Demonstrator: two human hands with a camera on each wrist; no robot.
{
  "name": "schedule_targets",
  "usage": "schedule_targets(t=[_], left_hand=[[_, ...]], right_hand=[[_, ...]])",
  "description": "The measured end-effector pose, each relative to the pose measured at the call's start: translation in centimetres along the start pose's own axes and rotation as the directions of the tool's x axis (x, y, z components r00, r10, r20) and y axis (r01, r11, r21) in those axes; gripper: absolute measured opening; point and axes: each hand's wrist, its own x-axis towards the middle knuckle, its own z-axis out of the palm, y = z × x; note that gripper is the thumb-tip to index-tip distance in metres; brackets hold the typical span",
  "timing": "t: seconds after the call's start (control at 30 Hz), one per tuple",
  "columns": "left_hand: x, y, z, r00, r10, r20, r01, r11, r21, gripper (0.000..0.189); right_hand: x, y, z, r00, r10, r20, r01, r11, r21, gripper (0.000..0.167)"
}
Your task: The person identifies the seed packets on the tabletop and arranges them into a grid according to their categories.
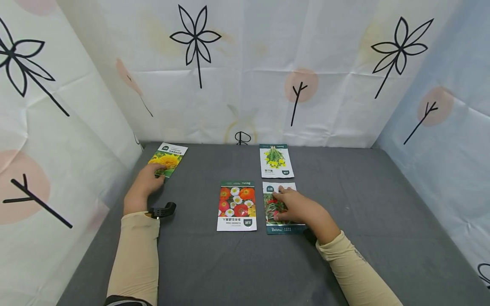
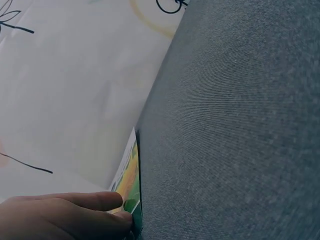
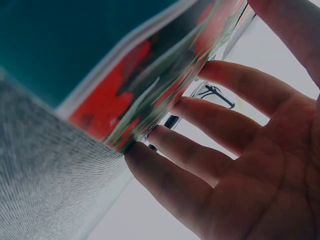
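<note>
At the far left of the head view, my left hand (image 1: 147, 185) has its thumb and fingers at the near end of a seed packet with yellow flowers (image 1: 167, 160). The left wrist view shows the thumb and a finger close together on that packet's edge (image 2: 131, 187). My right hand (image 1: 304, 210) lies across a seed packet with red flowers (image 1: 272, 210), right of the middle. Fairly straight, spread fingers (image 3: 172, 157) touch this packet's printed face (image 3: 150, 85) in the right wrist view. The hand hides part of its picture.
Left of the red-flower packet lies a packet with orange and white flowers (image 1: 237, 206). Behind it is a packet with a bunch of yellow blooms (image 1: 276, 161). The grey table (image 1: 214, 263) is bordered by white printed cloth (image 1: 252, 102) at the back and sides.
</note>
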Motion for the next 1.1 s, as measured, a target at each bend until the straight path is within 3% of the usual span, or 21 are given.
schedule_targets(t=[1.1], left_hand=[[0.23, 0.23, 0.65, 0.999, -0.025, 0.03, 0.024, 0.999, 0.04, 0.048]], right_hand=[[-0.22, -0.19, 0.04, 1.0, 0.004, -0.007, -0.004, 1.0, 0.016, 0.079]])
